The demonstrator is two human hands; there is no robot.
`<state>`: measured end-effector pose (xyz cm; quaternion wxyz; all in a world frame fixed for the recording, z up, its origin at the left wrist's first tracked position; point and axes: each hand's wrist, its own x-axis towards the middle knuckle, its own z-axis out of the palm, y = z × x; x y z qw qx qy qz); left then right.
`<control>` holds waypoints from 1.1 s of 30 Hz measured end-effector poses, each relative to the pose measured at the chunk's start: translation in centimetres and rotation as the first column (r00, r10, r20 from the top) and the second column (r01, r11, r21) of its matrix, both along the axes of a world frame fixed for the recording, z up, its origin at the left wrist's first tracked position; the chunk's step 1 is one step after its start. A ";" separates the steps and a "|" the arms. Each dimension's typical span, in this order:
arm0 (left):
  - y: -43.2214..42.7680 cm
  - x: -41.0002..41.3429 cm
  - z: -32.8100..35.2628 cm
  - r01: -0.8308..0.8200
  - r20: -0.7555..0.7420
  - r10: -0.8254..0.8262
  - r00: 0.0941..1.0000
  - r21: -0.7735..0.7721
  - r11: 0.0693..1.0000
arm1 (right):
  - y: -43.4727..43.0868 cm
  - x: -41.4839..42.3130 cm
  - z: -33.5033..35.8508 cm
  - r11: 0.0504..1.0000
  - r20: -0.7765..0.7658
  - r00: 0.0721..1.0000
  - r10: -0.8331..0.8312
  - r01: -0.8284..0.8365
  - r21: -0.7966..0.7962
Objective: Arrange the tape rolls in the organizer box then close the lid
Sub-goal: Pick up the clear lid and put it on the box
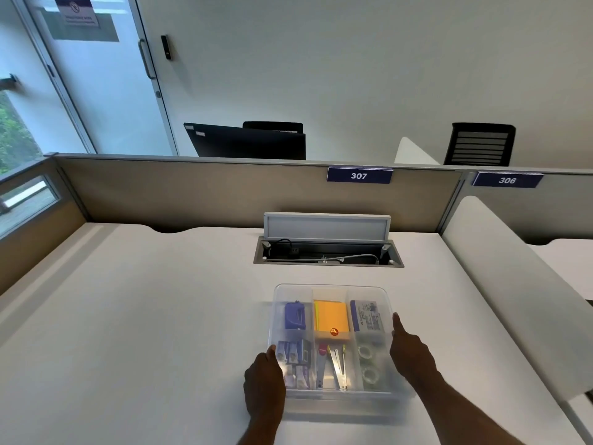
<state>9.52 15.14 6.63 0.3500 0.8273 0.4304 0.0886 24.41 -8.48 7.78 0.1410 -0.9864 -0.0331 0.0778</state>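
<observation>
A clear plastic organizer box (330, 398) sits on the white desk (144, 332) in front of me. Two clear tape rolls (368, 364) lie one behind the other in its front right compartment. Other compartments hold a blue item, orange sticky notes, a staple box, small blue packs and metal clips. The contents look hazy, as if seen through a clear lid lying on top. My left hand (264, 379) grips the box's left side near the front corner. My right hand (409, 351) presses against the right side, thumb stretched forward along the rim.
Behind the box an open cable hatch (327, 255) is sunk in the desk, its grey flap (325, 226) standing up. A beige partition (224, 191) closes the back and a white divider (513, 284) the right side. Bare desk stretches to the left.
</observation>
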 end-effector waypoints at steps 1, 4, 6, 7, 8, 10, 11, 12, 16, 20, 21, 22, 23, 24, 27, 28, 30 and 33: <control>0.1 0.1 -0.1 0.024 -0.009 -0.023 1.000 0.018 1.000 | 0.0 -0.1 -0.2 1.000 0.006 1.000 0.006 -0.006 -0.010; 0.1 0.3 0.0 0.020 0.003 -0.020 1.000 0.028 0.999 | 0.0 -0.4 -0.4 0.999 -0.004 0.999 -0.033 0.033 0.023; 0.0 0.4 0.0 -0.004 0.018 0.004 1.000 -0.001 1.000 | 0.1 -0.4 -0.6 0.997 0.003 0.998 -0.061 0.061 0.048; 0.0 0.4 0.1 -0.018 0.020 0.018 1.000 -0.021 1.000 | 0.1 -0.4 -0.6 0.995 -0.010 0.997 -0.077 0.077 0.060; 0.0 0.4 0.2 -0.032 0.019 0.033 0.999 -0.047 0.998 | 0.1 -0.4 -0.7 0.989 -0.033 0.993 -0.110 0.113 0.098; -0.1 0.5 0.5 -0.051 0.008 0.052 0.999 -0.076 0.996 | -0.3 -0.7 -0.7 0.929 -0.133 0.972 -0.193 0.224 0.293; -0.1 0.6 0.5 -0.037 -0.003 0.037 0.999 -0.072 0.997 | -0.6 -1.0 -0.7 0.877 -0.176 0.963 -0.206 0.261 0.404; -0.2 0.5 0.6 -0.015 -0.020 0.014 1.000 -0.057 0.998 | -0.9 -1.5 -0.7 0.823 -0.212 0.957 -0.198 0.280 0.495; -0.4 0.3 0.6 0.080 -0.065 -0.075 0.995 0.076 0.994 | -1.8 -3.0 -1.3 0.626 -0.302 0.930 -0.210 0.365 0.689; -0.1 0.2 0.1 0.166 -0.089 -0.154 0.984 0.151 0.975 | -1.9 -3.0 -1.7 0.605 -0.291 0.923 -0.251 0.385 0.697; 0.0 0.2 0.1 0.184 -0.097 -0.169 0.981 0.175 0.967 | -1.8 -2.9 -1.7 0.606 -0.290 0.924 -0.251 0.383 0.697; 0.0 0.3 0.2 0.198 -0.100 -0.183 0.978 0.175 0.964 | -1.8 -2.7 -1.6 0.604 -0.290 0.924 -0.250 0.383 0.698; 0.0 0.3 0.2 0.225 -0.127 -0.204 0.971 0.185 0.957 | -1.7 -2.6 -1.6 0.605 -0.289 0.923 -0.253 0.384 0.697; -0.1 0.3 0.1 0.225 -0.134 -0.203 0.970 0.184 0.957 | -1.7 -2.5 -1.6 0.608 -0.284 0.924 -0.257 0.383 0.695; 0.2 0.6 0.1 0.188 -0.154 -0.168 0.974 0.120 0.975 | -1.4 -2.6 -1.8 0.640 -0.246 0.932 -0.267 0.362 0.678; 0.3 0.7 0.1 0.167 -0.158 -0.152 0.976 0.084 0.982 | -1.3 -2.6 -1.9 0.656 -0.234 0.934 -0.269 0.356 0.665; 0.6 0.8 0.1 0.129 -0.140 -0.130 0.982 -0.021 0.991 | -1.2 -2.4 -1.7 0.683 -0.233 0.935 -0.269 0.356 0.638; 1.7 1.5 0.3 0.053 -0.156 -0.078 0.985 -0.159 0.986 | -1.1 -1.3 -0.8 0.749 -0.239 0.938 -0.250 0.344 0.566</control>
